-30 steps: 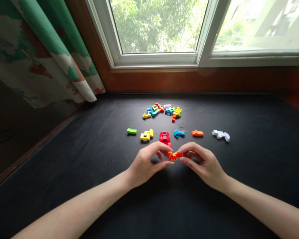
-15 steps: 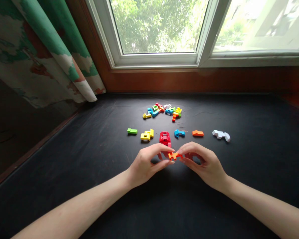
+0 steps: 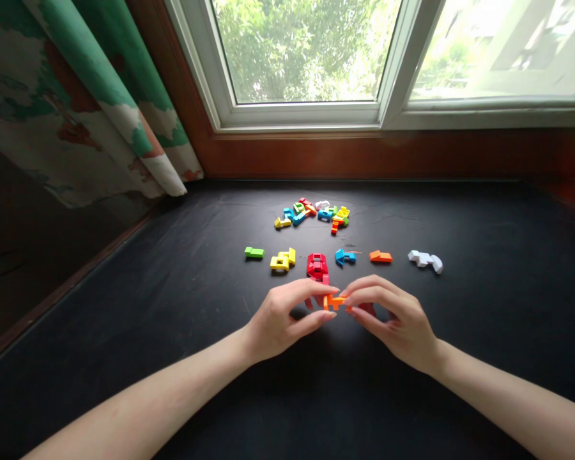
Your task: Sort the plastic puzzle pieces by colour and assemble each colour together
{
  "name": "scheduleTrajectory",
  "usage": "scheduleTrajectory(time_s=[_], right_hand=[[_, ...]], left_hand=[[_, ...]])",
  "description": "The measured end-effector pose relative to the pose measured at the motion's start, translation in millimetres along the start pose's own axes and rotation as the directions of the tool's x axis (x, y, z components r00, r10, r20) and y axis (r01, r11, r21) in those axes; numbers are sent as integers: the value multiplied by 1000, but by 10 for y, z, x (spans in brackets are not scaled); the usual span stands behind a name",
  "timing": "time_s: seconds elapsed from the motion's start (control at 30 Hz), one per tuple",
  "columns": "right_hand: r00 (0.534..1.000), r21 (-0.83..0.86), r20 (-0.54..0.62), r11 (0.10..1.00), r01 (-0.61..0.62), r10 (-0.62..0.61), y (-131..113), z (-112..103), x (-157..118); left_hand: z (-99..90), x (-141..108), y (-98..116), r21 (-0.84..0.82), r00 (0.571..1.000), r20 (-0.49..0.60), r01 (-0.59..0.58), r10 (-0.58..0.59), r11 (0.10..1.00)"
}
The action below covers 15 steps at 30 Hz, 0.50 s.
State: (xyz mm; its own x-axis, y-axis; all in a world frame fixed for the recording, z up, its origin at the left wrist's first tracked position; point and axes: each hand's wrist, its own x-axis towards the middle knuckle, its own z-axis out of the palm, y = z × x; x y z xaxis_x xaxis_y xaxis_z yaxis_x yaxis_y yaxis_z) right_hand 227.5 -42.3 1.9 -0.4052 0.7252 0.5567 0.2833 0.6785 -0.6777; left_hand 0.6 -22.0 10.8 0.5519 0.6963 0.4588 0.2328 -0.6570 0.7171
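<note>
Between my two hands is a small orange plastic building piece (image 3: 336, 302). My left hand (image 3: 287, 314) pinches its left end between thumb and fingers. At its right end, the fingertips of my right hand (image 3: 393, 316) are closed on it. Just beyond my fingers lies a red assembly of pieces (image 3: 317, 263), its near end partly hidden by my left hand. In a row with it are a blue piece (image 3: 345, 257), an orange piece (image 3: 380, 257), a white curved piece (image 3: 425, 260), a yellow assembly (image 3: 282, 260) and a green piece (image 3: 254, 253).
Farther back on the black tabletop (image 3: 124, 306) lies a loose heap of several coloured pieces (image 3: 299, 214). A window (image 3: 306, 118) stands behind the table. On the left a patterned curtain (image 3: 138, 128) hangs down to the table's edge.
The orange piece has turned slightly between my fingers. My right hand's fingers have shifted a little on its right end. Everything on the table stays in place.
</note>
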Motion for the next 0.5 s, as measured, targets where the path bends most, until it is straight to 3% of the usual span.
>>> scheduleTrajectory(time_s=[0.5], right_hand=[[992,40,-38,992,-121,122,23,19,12]], left_hand=[[31,-28,-43,-42,1000,-11,-1,1,999]])
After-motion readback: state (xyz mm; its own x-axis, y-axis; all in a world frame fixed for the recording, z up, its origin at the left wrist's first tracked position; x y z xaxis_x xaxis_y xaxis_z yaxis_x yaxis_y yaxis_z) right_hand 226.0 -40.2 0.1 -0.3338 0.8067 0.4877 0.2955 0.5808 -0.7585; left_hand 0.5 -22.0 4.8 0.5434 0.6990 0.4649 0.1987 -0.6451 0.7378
